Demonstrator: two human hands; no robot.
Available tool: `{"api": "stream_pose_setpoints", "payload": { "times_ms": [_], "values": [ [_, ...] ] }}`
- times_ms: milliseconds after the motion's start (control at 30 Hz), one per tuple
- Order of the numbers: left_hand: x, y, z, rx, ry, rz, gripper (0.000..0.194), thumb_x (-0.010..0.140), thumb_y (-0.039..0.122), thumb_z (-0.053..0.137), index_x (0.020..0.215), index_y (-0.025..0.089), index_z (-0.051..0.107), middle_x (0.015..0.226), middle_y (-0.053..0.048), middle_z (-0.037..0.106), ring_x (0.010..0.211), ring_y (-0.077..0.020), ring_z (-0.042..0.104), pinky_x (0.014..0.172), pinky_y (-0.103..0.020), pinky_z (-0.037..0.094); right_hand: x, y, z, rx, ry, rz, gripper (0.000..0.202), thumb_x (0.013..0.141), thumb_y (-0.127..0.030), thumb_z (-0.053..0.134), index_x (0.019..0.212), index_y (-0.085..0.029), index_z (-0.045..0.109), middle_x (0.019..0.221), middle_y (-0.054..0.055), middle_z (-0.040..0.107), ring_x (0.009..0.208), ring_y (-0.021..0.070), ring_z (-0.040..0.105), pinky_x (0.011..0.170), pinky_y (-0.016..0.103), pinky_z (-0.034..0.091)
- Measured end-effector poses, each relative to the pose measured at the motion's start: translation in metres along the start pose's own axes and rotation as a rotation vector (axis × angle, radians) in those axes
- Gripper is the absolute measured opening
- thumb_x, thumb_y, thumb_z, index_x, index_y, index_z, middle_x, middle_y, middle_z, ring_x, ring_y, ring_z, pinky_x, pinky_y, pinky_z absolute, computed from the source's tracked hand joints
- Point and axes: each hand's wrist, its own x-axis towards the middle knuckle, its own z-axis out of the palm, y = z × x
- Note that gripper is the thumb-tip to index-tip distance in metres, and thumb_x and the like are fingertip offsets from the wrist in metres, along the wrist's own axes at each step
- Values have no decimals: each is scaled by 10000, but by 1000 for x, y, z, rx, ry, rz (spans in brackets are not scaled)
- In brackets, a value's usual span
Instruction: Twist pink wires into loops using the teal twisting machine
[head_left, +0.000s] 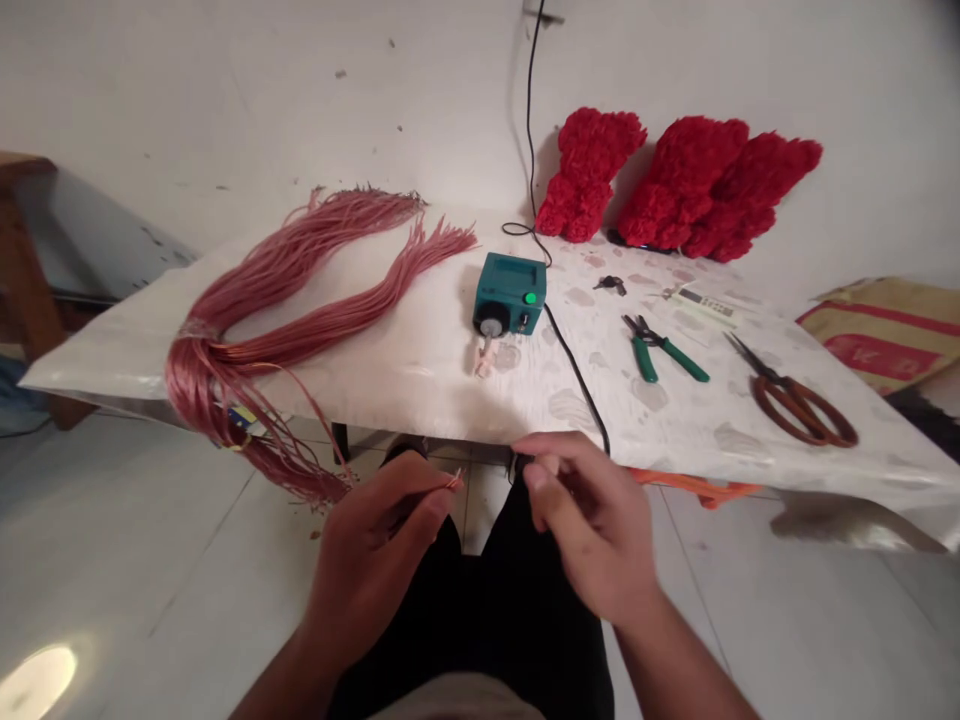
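My left hand (386, 550) is closed in a pinch in front of the table's near edge. A short end of pink cord (454, 481) sticks out between its thumb and index finger. My right hand (592, 520) is beside it, its thumb and fingers brought together; what they hold, if anything, is too small to make out. Beyond both hands stands a small teal motor box (511, 290) with a green button and a round shaft, a pale pink piece (484, 357) at its front. A big tied bundle of pink cords (285, 280) lies at left, its ends hanging over the edge.
Green-handled pliers (664, 350), brown-handled scissors (795, 395) and a small black item (612, 285) lie on the covered table (427, 370). Red fluffy flower bunches (697, 185) lean against the wall. A black cable (574, 365) crosses the tabletop. A yellow-red sack (885, 330) is at right.
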Motion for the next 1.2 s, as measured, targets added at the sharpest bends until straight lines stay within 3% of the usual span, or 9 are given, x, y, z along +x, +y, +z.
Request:
{"api": "stream_pose_setpoints", "payload": {
  "times_ms": [67, 167, 367, 533, 600, 800, 1033, 1200],
  "values": [
    [-5, 2, 0, -10, 8, 52, 113, 922, 221, 649, 901, 240, 758, 793, 2, 628, 671, -112, 571, 592, -210, 463, -20, -5, 10, 44, -35, 1, 158, 967, -232, 551, 1039, -256, 689, 622, -58, 495, 506, 102, 502, 485, 239, 405],
    [-10, 3, -2, 5, -25, 100, 157, 925, 212, 656, 988, 281, 783, 850, 0, 610, 775, -128, 588, 666, -220, 475, -29, -2, 16, 70, -32, 45, 162, 973, -222, 547, 1040, -272, 686, 616, -64, 491, 514, 101, 492, 498, 239, 408],
    [-17, 0, 2, -5, -45, 87, 202, 916, 179, 679, 1012, 328, 775, 875, 25, 650, 796, -111, 613, 683, -196, 486, -32, 3, 20, 52, -116, 50, 191, 975, -216, 538, 1087, -266, 684, 648, -57, 488, 545, 105, 511, 516, 241, 430],
    [-18, 2, 8, 22, -137, 135, 159, 912, 128, 654, 936, 256, 746, 860, 25, 668, 770, -99, 627, 704, -206, 479, -34, 2, 13, 59, -197, 82, 244, 970, -204, 566, 1169, -289, 678, 706, -52, 513, 558, 88, 490, 475, 210, 377],
    [-18, 2, 8, -15, -202, 91, 154, 939, 136, 614, 939, 244, 724, 880, 20, 660, 808, -106, 631, 728, -216, 474, -32, 5, 10, 111, -241, 63, 260, 960, -174, 573, 1166, -284, 688, 690, -58, 508, 553, 77, 479, 494, 206, 376],
    [-21, -5, 4, -223, -419, -63, 214, 1027, 240, 484, 896, 228, 653, 851, 19, 588, 799, -111, 553, 726, -226, 421, -26, 24, 7, 572, -454, 130, 209, 984, -219, 596, 1160, -231, 707, 667, -48, 552, 453, 47, 439, 431, 193, 319],
    [-21, -8, 1, -403, -526, -132, 256, 1039, 250, 463, 841, 200, 617, 878, 5, 580, 808, -115, 524, 730, -231, 410, -27, 20, 13, 604, -447, 118, 81, 930, -191, 680, 992, -187, 731, 721, 3, 675, 480, 52, 474, 418, 185, 343],
    [-19, -8, 3, -383, -522, -114, 245, 1030, 232, 478, 835, 204, 625, 846, 15, 575, 766, -104, 520, 706, -230, 416, -28, 17, 14, 618, -425, 124, 23, 917, -161, 681, 924, -173, 700, 718, -6, 664, 478, 43, 468, 427, 175, 357]
  ]
}}
